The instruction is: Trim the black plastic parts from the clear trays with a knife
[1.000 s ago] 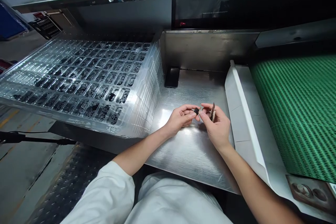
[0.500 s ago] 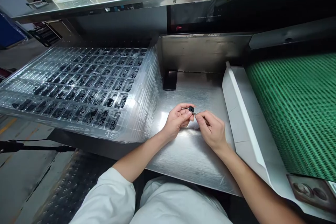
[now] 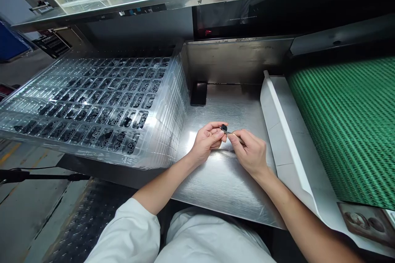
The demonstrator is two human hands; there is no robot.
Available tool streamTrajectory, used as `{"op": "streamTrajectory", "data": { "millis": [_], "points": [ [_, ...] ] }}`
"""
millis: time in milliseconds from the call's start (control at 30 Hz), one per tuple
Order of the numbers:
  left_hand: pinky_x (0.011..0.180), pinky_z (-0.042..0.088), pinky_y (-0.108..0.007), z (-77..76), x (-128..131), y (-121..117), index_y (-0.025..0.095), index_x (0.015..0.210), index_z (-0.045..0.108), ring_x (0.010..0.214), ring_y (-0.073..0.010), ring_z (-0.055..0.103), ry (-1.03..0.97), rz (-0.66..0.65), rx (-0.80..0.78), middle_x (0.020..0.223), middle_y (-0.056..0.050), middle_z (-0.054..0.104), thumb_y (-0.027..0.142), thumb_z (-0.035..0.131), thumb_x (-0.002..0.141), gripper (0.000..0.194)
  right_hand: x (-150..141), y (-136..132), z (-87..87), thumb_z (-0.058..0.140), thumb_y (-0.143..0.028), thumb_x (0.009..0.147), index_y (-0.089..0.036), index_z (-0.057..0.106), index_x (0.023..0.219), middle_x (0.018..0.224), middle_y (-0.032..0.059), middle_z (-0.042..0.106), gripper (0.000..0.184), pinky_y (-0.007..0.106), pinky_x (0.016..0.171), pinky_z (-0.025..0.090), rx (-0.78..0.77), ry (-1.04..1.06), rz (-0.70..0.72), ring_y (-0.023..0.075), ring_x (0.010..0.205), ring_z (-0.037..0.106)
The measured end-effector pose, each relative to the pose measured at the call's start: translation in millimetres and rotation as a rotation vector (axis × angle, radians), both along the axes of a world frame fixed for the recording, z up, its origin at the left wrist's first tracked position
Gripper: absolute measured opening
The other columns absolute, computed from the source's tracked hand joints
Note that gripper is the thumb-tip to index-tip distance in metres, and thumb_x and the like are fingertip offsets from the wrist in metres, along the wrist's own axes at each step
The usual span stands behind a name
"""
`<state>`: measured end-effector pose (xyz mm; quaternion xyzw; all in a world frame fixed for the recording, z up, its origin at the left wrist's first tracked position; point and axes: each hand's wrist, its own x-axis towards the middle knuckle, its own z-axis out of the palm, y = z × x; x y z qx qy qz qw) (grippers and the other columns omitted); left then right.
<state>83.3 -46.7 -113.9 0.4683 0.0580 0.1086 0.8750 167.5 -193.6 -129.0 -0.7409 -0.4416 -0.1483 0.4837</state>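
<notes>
Small black component (image 3: 224, 128) — pinched at the left hand's (image 3: 208, 141) fingertips, above the steel tabletop (image 3: 222, 185).
Right hand (image 3: 249, 152) closed on a thin metal piece (image 3: 231, 132) — tip just touching the component.

Steel bench (image 3: 222, 189) and clear plastic trays (image 3: 173, 107)

The bench spreads beneath both wrists. Left of the left hand (image 3: 208, 141), the trays sit stacked, with round black parts in their pockets. Straight ahead of the hands, a black smartphone (image 3: 198, 93) lies by the bench's back wall. Right of the right hand (image 3: 249, 152) stands a white sloped guide (image 3: 286, 139), and beyond it runs a green mesh conveyor belt (image 3: 348, 131). Below the left hand, past the bench edge, lies diamond-plate flooring (image 3: 89, 222).
</notes>
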Motion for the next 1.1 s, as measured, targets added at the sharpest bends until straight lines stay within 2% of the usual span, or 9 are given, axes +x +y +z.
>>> {"op": "streamTrajectory", "data": {
  "millis": [333, 600, 800, 933, 1100],
  "points": [
    [0.047, 0.016, -0.021, -4.8, 1.6, 1.8, 0.014, 0.117, 0.065, 0.047, -0.0015, 0.029, -0.042, -0.014, -0.010, 0.072, 0.001, 0.062, 0.039, 0.084, 0.084, 0.045, 0.8, -0.2, -1.9, 0.057, -0.037, 0.113, -0.020, 0.062, 0.084, 0.070, -0.0029, 0.055, 0.034, 0.030, 0.057, 0.033, 0.028, -0.049, -0.010, 0.0136, 0.057, 0.048],
    [0.047, 0.017, -0.021, -2.9, 1.4, 1.7, 0.013, 0.116, 0.066, 0.047, -0.0014, 0.030, -0.027, -0.005, -0.004, 0.072, 0.001, 0.063, 0.040, 0.085, 0.082, 0.047, 2.8, 0.0, -3.7, 0.058, -0.037, 0.112, -0.020, 0.062, 0.085, 0.071, -0.0028, 0.057, 0.033, 0.029, 0.057, 0.034, 0.028, -0.022, -0.018, 0.0140, 0.058, 0.049],
    [0.047, 0.015, -0.022, -2.7, 1.3, 1.1, 0.013, 0.117, 0.068, 0.047, -0.0013, 0.029, -0.024, -0.006, -0.007, 0.072, 0.001, 0.062, 0.042, 0.085, 0.082, 0.049, 3.7, -1.7, -2.5, 0.059, -0.038, 0.111, -0.020, 0.064, 0.088, 0.074, -0.0030, 0.056, 0.030, 0.029, 0.060, 0.035, 0.083, 0.078, -0.018, 0.0144, 0.060, 0.049],
    [0.047, 0.014, -0.022, -3.3, 1.2, 1.8, 0.013, 0.118, 0.069, 0.048, -0.0013, 0.028, -0.009, -0.009, -0.010, 0.073, 0.000, 0.061, 0.043, 0.085, 0.081, 0.050, 6.1, -1.5, -5.5, 0.057, -0.044, 0.111, -0.020, 0.068, 0.097, 0.077, -0.0016, 0.060, 0.030, 0.029, 0.061, 0.037, 0.157, 0.256, -0.021, 0.0167, 0.063, 0.051],
    [0.046, 0.015, -0.021, -6.0, 1.6, 0.7, 0.013, 0.119, 0.068, 0.047, -0.0015, 0.029, 0.000, -0.034, 0.021, 0.073, 0.000, 0.062, 0.044, 0.085, 0.081, 0.053, 4.0, 1.8, -5.9, 0.063, -0.046, 0.106, -0.021, 0.070, 0.097, 0.079, -0.0011, 0.060, 0.027, 0.030, 0.060, 0.036, 0.154, 0.362, 0.087, 0.0175, 0.064, 0.050]
  ]
}}
